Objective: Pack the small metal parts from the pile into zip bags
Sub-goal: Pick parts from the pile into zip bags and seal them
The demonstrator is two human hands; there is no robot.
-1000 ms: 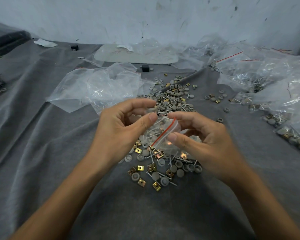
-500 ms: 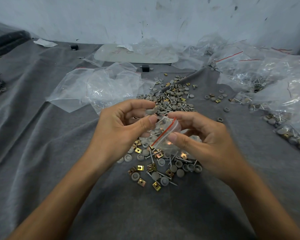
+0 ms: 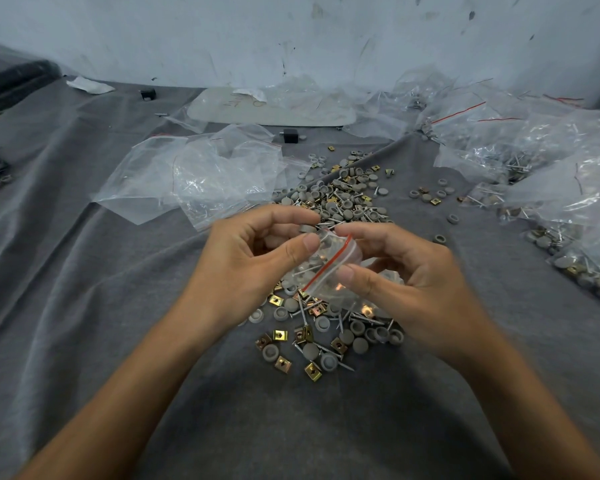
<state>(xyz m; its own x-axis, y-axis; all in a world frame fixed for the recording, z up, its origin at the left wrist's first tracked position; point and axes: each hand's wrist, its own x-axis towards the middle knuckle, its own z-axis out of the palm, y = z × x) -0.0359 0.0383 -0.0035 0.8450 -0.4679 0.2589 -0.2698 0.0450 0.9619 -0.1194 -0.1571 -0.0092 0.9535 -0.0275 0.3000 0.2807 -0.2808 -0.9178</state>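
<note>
While both hands met above the near pile (image 3: 319, 334) of grey caps, brass clips and nails, the step in hand looked like closing a loaded zip bag (image 3: 340, 252). The small clear bag hung in the air between the hands, just over that pile, its red zip line running slantwise, with a few caps and a nail showing through the plastic. The left hand (image 3: 243, 268) pinched the bag's upper edge between thumb and forefinger. The right hand (image 3: 413, 282) pinched it from the other side, thumb pressed just beside the red line; so each grip was closed on the bag. Whether the mouth was already pressed shut along its whole length could not be told.

The next move, as I judged it, called for running thumb and finger along the zip line until it sealed, keeping the bag upright so nothing spilled. The bag would then go with the filled bags (image 3: 551, 161) at the right. A far pile (image 3: 343, 199) and flat empty bags (image 3: 194, 178) lay beyond on the grey cloth (image 3: 84, 306), so much packing remained.

Against the frames a second and half a second earlier, almost nothing differed: hands and bag held the same place, with only a slight shift of the left thumb.
</note>
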